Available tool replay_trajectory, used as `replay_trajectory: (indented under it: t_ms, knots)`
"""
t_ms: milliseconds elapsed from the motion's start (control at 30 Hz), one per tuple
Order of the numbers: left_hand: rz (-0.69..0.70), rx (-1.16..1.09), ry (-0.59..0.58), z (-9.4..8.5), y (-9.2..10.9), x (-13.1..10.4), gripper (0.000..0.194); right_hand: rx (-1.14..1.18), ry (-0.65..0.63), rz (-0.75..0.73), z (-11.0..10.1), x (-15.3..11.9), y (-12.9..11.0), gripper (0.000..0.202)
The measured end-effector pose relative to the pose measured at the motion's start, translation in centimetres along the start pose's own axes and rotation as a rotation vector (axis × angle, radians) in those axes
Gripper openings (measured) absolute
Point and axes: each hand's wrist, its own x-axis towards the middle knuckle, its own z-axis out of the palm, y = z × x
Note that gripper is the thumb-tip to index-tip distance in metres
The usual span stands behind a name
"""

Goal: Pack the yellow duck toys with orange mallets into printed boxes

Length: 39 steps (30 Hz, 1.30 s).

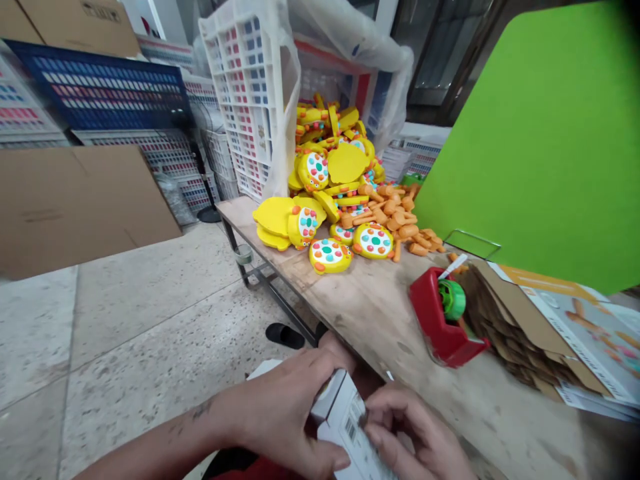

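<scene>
A white box [347,427] with a printed barcode is held low in front of me, near the table's edge. My left hand [295,407] wraps round the end of the box, its thumb across the near face. My right hand [410,433] has its fingers curled at the right side of the box, by the barcode; whether something small is pinched there cannot be made out. A red tape dispenser [445,327] with a green roll sits on the wooden table [380,313], beyond my right hand.
Yellow toys [347,163] spill from a white crate [247,100] lined with plastic. Beside them lie orange toy hammers [395,213]. Flattened cartons [530,327] lie at the right, before a green panel [540,140]. A black slipper [285,335] is on the floor.
</scene>
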Motion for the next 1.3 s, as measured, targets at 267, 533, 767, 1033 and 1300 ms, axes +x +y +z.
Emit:
replay_trajectory:
  t_ms: [267, 533, 767, 1033, 1300]
  knots:
    - [0.017, 0.078, -0.042, 1.0, 1.2, 1.1, 0.054, 0.192, 0.063, 0.249, 0.4, -0.4, 0.7, 0.043]
    - [0.034, 0.051, -0.063, 1.4, 1.7, 1.6, 0.050, 0.182, 0.076, 0.232, -0.1, -1.3, 0.2, 0.039]
    - [0.067, 0.065, -0.090, 1.8, 2.1, 1.4, 0.052, 0.232, -0.030, 0.319, -1.0, -1.0, 0.4, 0.043]
    - [0.108, 0.092, -0.055, 2.1, 2.1, 1.4, 0.047, 0.153, -0.007, 0.158, -0.8, -1.2, 0.8, 0.021]
    - [0.126, 0.090, -0.055, 2.2, 2.2, 1.2, 0.045, 0.044, -0.050, 0.103, -0.9, -1.7, 0.5, 0.008]
